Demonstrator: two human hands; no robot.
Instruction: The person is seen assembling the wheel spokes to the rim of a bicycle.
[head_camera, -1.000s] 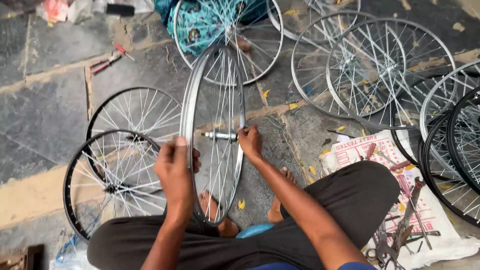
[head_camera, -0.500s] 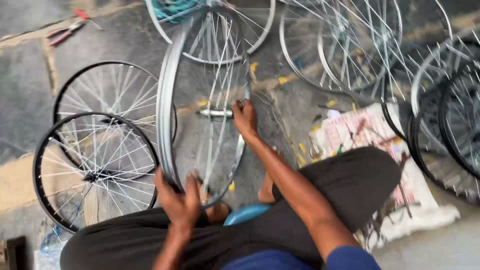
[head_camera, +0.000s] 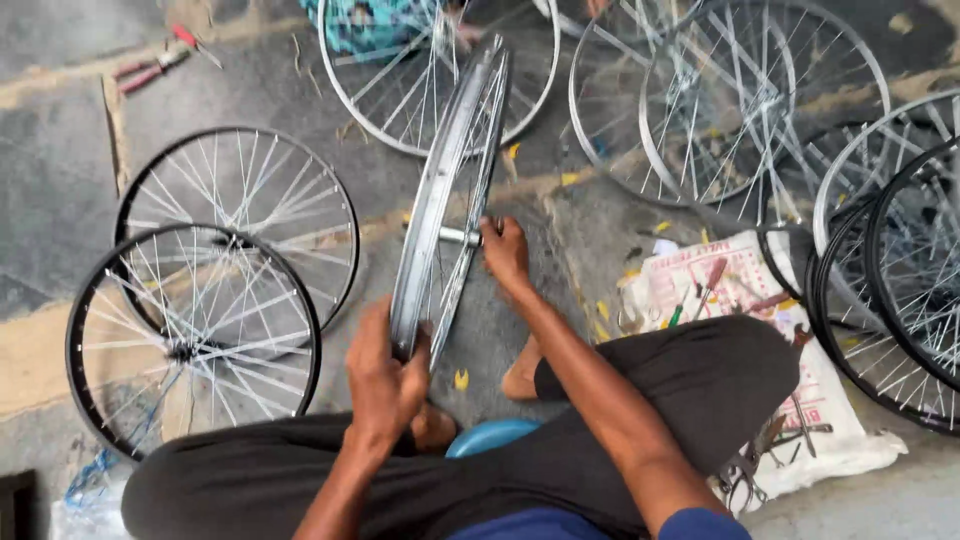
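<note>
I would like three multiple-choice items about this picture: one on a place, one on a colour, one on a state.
1. Where is the right hand?
A. at the axle of the upright wheel
B. on the pliers
C. on the printed sack

2. What colour is the rim of the wheel nearest the left knee?
A. red
B. black
C. blue

3. How is the held wheel standing?
A. flat on the ground
B. upright on its edge
C. hanging from a hook

Answers: 1 A, fingers rest at the hub axle. 2 B, the black-rimmed wheel lies there. 3 B, the left hand grips its rim.

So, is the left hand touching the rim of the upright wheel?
Touching. The head view shows the left hand wrapped around the lower rim of the upright wheel, fingers over its edge.
</note>
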